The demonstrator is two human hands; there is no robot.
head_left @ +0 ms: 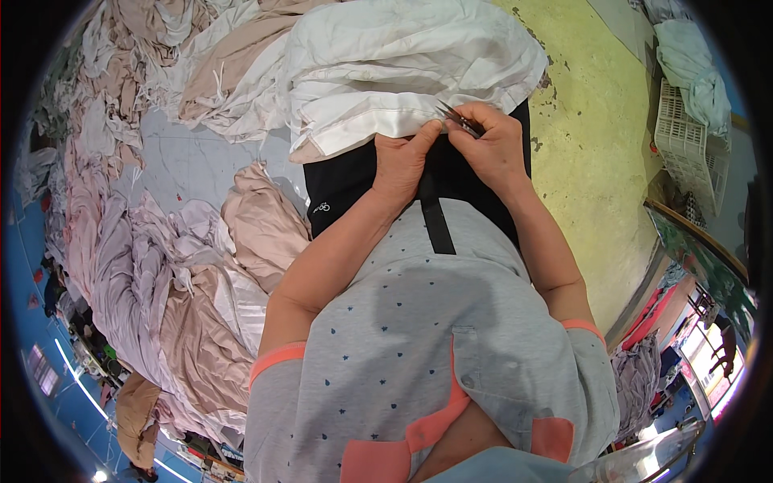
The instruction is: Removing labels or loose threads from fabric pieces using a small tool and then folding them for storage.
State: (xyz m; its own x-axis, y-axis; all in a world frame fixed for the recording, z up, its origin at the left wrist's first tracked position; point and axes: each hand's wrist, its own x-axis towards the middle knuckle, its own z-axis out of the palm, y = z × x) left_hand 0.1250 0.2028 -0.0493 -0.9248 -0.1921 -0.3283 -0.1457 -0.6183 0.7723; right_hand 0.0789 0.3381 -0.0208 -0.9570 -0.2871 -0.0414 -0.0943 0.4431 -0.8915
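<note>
The right hand pinches small thread snips at the white garment's hem on the lap; the left hand grips that hem, fingers closed. Heaped pink and lilac garments alongside suggest much trimming remains.

Both hands meet at the near edge of the folded garment, left hand just left of right hand, touching. Snips in right hand, tips on the garment hem. Apron under both hands, strap running back between the forearms. Cloth heap left of the person, more behind at far left. Floor right. Crate far right, cloth on it.
</note>
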